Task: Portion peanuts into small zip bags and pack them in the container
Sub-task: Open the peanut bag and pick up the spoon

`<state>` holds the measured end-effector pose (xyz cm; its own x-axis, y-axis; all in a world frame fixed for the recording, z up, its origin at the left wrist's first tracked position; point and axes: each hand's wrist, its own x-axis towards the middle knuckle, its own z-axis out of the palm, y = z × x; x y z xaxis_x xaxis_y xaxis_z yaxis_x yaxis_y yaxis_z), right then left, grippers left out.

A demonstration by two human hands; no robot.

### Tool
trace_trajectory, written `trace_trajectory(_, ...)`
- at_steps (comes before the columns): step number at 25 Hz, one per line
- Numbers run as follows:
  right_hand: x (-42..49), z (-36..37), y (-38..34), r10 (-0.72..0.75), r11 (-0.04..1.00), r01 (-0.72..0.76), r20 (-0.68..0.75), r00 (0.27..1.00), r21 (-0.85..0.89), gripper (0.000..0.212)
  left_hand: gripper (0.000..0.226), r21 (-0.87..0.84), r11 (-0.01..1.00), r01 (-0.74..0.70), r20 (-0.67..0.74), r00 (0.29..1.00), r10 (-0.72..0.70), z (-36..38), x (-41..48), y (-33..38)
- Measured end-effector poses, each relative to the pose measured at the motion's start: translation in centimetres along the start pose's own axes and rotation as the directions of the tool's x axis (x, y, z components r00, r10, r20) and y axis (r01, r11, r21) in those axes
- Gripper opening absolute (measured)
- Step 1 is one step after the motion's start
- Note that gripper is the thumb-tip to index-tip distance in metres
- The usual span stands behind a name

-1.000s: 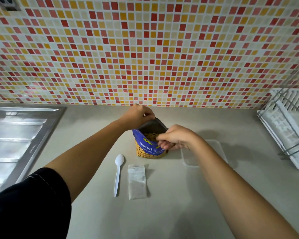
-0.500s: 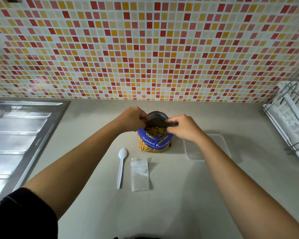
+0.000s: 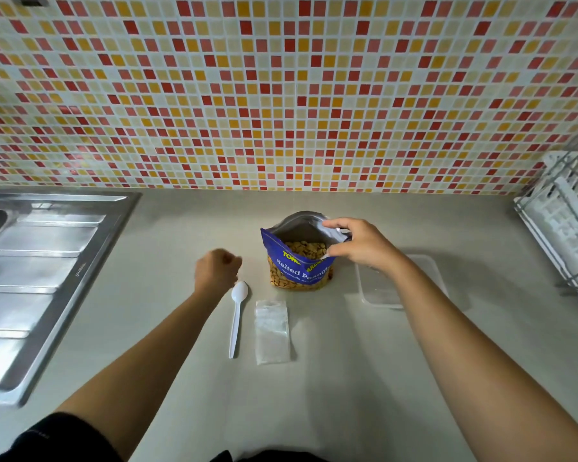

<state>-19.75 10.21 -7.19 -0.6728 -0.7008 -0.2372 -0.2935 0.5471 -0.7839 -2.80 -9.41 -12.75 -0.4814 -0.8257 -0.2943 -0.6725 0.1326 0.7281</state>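
Head view: half a second ago both hands were pulling the peanut bag (image 3: 299, 265) open; now the left hand (image 3: 216, 271) has let go and dropped just beside the spoon (image 3: 237, 316), fingers curled on nothing; the right hand (image 3: 361, 245) alone pinches the bag's right lip; the bag stands open mid-bench, nearer the back edge, so scooping looks next. Zip bags (image 3: 271, 331) lie beside the spoon; the clear container (image 3: 377, 290) sits right of the bag, partly under the right forearm; sink (image 3: 47, 261) at the left end, dish rack (image 3: 564, 228) at the right; nothing blocks the spoon.
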Motion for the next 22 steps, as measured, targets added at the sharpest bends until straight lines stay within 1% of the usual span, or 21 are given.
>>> trace_trajectory(2,0.2,0.0,0.5,-0.010,0.995,0.009,0.007,1.000,0.098,0.052,0.016,0.165,0.983,0.085,0.073,0.992,-0.098,0.1,0.3,-3.0)
trace_trajectory(3,0.3,-0.1,0.7,-0.010,0.992,0.010,-0.003,1.000,0.126,0.049,0.018,0.233,0.968,0.094,0.119,0.985,-0.125,0.4,0.2,-4.1)
trace_trajectory(5,0.4,-0.2,0.8,-0.002,0.989,0.004,-0.020,1.000,0.147,0.047,0.029,0.415,0.908,0.054,0.171,0.976,-0.136,0.9,-0.4,-5.3)
trace_trajectory(7,0.4,-0.4,0.6,0.002,0.989,0.001,-0.024,1.000,0.149,0.047,0.034,0.547,0.837,0.002,0.168,0.979,-0.112,1.5,-1.0,-5.8)
trace_trajectory(10,0.4,-0.5,0.4,-0.004,0.990,0.006,-0.014,1.000,0.138,0.048,0.030,0.586,0.810,-0.017,0.140,0.987,-0.081,2.2,-1.1,-6.1)
trace_trajectory(14,0.7,-0.5,0.5,0.003,0.992,-0.001,-0.016,1.000,0.129,0.048,0.013,0.628,0.774,-0.075,0.128,0.992,-0.008,2.7,-1.3,-5.8)
trace_trajectory(17,0.8,-0.5,0.6,0.006,0.992,-0.004,-0.012,1.000,0.130,0.048,0.020,0.657,0.744,-0.122,0.124,0.991,0.054,3.1,-1.8,-5.6)
trace_trajectory(20,0.8,-0.5,0.7,0.002,0.993,0.000,-0.016,1.000,0.119,0.048,0.025,0.687,0.713,-0.143,0.134,0.989,0.070,3.4,-2.0,-5.5)
trace_trajectory(22,0.8,-0.5,0.6,0.004,0.994,-0.002,-0.018,1.000,0.113,0.048,0.023,0.705,0.693,-0.152,0.140,0.987,0.074,3.6,-2.2,-5.4)
